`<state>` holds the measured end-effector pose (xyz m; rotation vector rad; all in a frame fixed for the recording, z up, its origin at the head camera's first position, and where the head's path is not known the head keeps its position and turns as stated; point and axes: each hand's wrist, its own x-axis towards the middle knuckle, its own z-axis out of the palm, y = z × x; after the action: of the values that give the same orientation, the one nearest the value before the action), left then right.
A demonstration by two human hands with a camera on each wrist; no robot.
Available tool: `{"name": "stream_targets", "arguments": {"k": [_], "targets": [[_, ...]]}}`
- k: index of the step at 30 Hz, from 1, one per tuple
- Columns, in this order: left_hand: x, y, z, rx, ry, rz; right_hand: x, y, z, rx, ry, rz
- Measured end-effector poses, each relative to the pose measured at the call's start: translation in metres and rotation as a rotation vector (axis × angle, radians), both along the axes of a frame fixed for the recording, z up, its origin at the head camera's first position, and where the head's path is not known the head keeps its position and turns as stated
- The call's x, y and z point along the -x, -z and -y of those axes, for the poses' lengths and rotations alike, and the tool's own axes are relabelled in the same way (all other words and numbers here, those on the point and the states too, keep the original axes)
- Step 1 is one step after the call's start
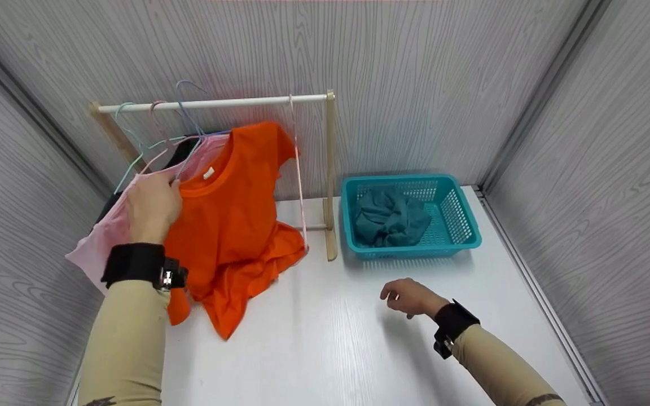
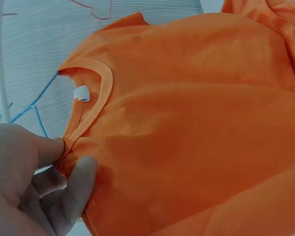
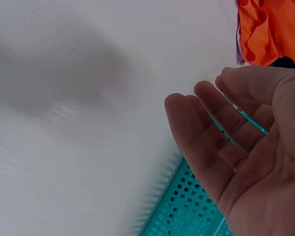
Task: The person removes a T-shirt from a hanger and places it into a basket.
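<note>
An orange T-shirt (image 1: pixel 229 208) hangs from a blue hanger (image 1: pixel 192 121) on the white rail. My left hand (image 1: pixel 153 206) pinches the shirt at its neckline, thumb and fingertips together on the cloth in the left wrist view. There, the collar (image 2: pixel 105 83) with its white label lies just beyond the fingers, and the blue wire of the hanger enters the neck opening. My right hand (image 1: pixel 409 297) hovers over the white table in front of the teal basket (image 1: pixel 449 248), holding nothing. Its fingers are loosely bent in the right wrist view.
The rail (image 1: pixel 246 102) rests on a wooden stand (image 1: pixel 330 169). Pink clothing (image 1: pixel 96 248) and something black hang behind the orange shirt, on green and pink hangers. An unloaded pink hanger (image 1: pixel 298 169) hangs at the right. Crumpled dark teal cloth (image 1: pixel 390 217) lies in the basket. Grey walls surround the table.
</note>
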<state>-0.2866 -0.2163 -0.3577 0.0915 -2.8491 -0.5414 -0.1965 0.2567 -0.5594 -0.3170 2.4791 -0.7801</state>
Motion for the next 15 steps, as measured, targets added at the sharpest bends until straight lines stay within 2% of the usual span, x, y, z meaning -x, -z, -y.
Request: {"name": "stream_targets", "arguments": {"k": [3, 6, 11, 13, 15], "targets": [[-0.006, -0.009, 0.003, -0.010, 0.009, 0.008, 0.001, 0.002, 0.002, 0.009, 0.005, 0.004], [-0.014, -0.012, 0.006, 0.017, 0.033, 0.003, 0.000, 0.004, 0.004, 0.023, -0.003, 0.009], [-0.029, 0.000, 0.011, 0.103, 0.123, -0.071, -0.004, 0.006, 0.008, 0.031, -0.022, 0.005], [-0.034, 0.007, 0.013, 0.141, 0.156, -0.059, -0.005, 0.005, 0.010, 0.031, -0.027, 0.002], [-0.039, 0.013, 0.015, 0.161, 0.182, -0.007, -0.007, 0.006, 0.013, 0.035, -0.030, 0.002]]}}
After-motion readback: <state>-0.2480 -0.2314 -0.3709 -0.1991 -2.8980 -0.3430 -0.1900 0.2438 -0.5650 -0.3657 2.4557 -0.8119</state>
